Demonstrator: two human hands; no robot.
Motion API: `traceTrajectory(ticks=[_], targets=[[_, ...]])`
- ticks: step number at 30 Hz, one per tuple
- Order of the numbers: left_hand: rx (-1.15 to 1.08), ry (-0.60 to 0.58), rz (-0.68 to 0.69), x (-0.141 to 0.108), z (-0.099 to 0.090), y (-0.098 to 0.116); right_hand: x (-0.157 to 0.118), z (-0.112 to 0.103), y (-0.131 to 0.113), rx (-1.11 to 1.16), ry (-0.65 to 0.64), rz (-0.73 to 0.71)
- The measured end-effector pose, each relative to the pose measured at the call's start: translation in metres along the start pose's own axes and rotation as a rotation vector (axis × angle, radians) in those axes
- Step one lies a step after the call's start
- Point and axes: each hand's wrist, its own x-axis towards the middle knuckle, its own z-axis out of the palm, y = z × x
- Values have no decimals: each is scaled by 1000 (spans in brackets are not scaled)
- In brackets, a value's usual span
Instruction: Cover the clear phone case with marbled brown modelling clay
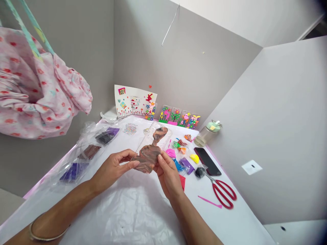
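hands grip 1 clear phone case smeared with brown clay, above the white-covered table

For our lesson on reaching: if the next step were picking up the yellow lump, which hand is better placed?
Right, probably: the right hand holds the clear case on the side nearer the yellow lump. The left hand is farther away, across the case.

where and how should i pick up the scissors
Probably best by the loops of the red-handled scissors, with the right hand coming from the near side: the loops lie toward the person, and the blades point away, to the wrapped black lump.
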Motion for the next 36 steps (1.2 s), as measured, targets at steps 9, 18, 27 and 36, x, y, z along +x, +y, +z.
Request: traceTrajectory(ticks=[9,18,27,36], targets=[[160,88,26,-3,-2,1,0,1,3,-38,-6,-14],[114,66,-24,0,-1,-1,2,0,4,-35,16,1],[-7,-106,-34,1,-7,-1,1,-4,4,-138,126,-12],[110,-128,-58,-1,-4,0,-3,-4,0,-436,94,-129]])
